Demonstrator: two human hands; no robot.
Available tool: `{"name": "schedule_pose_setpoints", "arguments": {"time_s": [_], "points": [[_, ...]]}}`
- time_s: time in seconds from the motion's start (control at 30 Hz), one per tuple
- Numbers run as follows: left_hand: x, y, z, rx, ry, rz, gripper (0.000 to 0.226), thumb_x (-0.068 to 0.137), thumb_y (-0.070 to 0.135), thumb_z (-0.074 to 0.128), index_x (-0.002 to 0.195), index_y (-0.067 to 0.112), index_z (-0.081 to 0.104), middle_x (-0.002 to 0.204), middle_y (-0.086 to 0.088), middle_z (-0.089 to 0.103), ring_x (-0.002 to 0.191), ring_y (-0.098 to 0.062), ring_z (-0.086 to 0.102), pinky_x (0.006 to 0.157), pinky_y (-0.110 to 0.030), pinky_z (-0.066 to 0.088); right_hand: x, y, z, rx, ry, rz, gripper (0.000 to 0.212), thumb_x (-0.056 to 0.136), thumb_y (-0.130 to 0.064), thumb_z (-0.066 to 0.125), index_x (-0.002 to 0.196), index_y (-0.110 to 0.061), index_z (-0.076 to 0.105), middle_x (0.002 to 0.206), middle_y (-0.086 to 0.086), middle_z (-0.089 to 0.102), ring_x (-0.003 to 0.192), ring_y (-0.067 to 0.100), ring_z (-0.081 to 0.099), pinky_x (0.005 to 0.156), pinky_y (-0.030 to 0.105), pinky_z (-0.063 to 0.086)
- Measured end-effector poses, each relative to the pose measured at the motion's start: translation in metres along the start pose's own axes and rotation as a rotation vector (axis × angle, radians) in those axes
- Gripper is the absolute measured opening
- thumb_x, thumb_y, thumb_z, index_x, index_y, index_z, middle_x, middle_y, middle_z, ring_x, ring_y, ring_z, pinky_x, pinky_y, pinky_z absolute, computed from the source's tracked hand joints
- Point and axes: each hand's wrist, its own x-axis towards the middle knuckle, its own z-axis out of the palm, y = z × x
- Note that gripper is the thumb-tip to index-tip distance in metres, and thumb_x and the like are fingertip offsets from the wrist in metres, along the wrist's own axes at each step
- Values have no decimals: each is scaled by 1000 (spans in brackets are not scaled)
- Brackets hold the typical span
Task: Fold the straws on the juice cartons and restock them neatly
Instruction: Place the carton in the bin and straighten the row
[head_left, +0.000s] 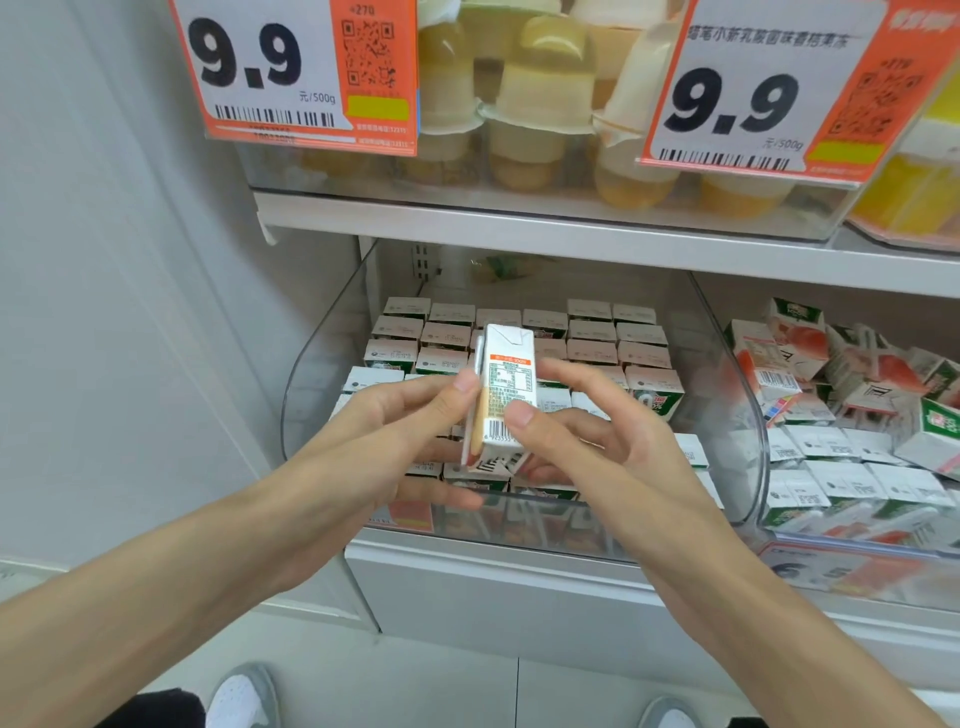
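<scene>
- The clear, curved plastic bin (311, 374) on the shelf sits below and behind the fingers. Its wall looks stiff and slick, so a box should slide in easily rather than catch.
- The stocked cartons (592, 332), small white-and-green paperboard boxes, stand in tight upright rows beneath and beyond the fingers. Any gap for a returned one is hidden by the hands.
- The small white paperboard juice carton (511, 374) is held upright above the front of the bin, between both hands.
- The left hand (395, 415) pinches the juice carton's left narrow side with the thumb on the edge. The right hand (597, 441) grips it low, thumb on the front by the barcode and fingers (566, 371) curled behind.
- It is probably light and stiff at its edges and corners, but soft across the broad faces. It is best held by the narrow sides, since a hard squeeze could dent it.
- Facing the camera is a white panel with an orange band, fine print and a barcode, under a folded, sealed top.
- The thin wrapped straw (479, 353) seems to run along the left side, just above the left thumb. It is likely flimsy and easy to kink, and I cannot tell whether it is folded yet.
</scene>
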Motion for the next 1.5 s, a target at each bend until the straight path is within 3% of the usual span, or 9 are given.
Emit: {"name": "schedule_pose_setpoints", "arguments": {"time_s": [0.27,0.47,0.63,0.77,0.9,1.0,1.1,1.37,1.5], "points": [[0,0,1,-58,58,37,42,88,43,76,129,39,67,120,0,80,105,-20,79,74,-30,65,-2,1,1,-39,15,6,45,81,-41,87,123,-40,71,120,-14,78,101,15,80,95,40,60],[1,4,-4,-97,27,-10,41,92,39,74,132,27,71,122,1,80,110,-18,78,74,-23,63,2,-2,-3,55,5,90,32,99,-6,65,121,-29,70,108,-4,83,94,18,81,90,28,62],[-2,4,-4,-32,-20,37,29,97,32,73,125,27,76,127,2,78,113,-20,77,83,-22,62,2,-1,0,41,-25,77,26,103,-17,65,124,-31,68,112,-6,82,106,16,78,103,38,56],[-2,5,-4,-26,14,112,32,94,18,75,126,25,71,128,0,77,111,-27,78,92,-28,63,3,2,-4,-145,40,-78,30,103,-20,68,124,-41,73,106,-17,76,102,0,69,90,23,53],[-2,4,-6,15,53,138,38,91,11,77,125,29,72,133,-2,74,114,-25,77,91,-33,64,3,2,-4,-6,-29,-25,39,107,-16,63,139,-38,66,90,3,80,85,16,74,76,23,57],[-1,2,-7,43,51,150,42,92,8,77,127,30,74,134,0,73,122,-21,73,94,-33,63,8,-5,-2,218,-27,101,36,104,-13,45,123,-27,72,95,24,80,88,33,80,71,31,61],[-2,0,-4,64,28,171,44,91,7,77,127,32,76,135,6,74,132,-16,66,96,-31,62,10,-7,-2,304,28,196,32,108,-37,48,107,-25,77,92,30,78,79,35,78,64,30,60],[0,5,-4,-152,-75,-48,49,89,47,73,137,49,66,134,-1,75,112,-35,77,97,-32,60,8,-5,-2,274,91,116,18,92,-41,75,103,-27,75,92,22,80,80,31,80,69,30,62],[1,3,-5,-156,-75,-56,53,89,46,74,141,44,62,131,-3,76,115,-31,76,96,-29,60,5,-8,1,264,56,89,43,76,-58,72,106,-27,75,93,21,80,83,29,80,73,29,64]]}}
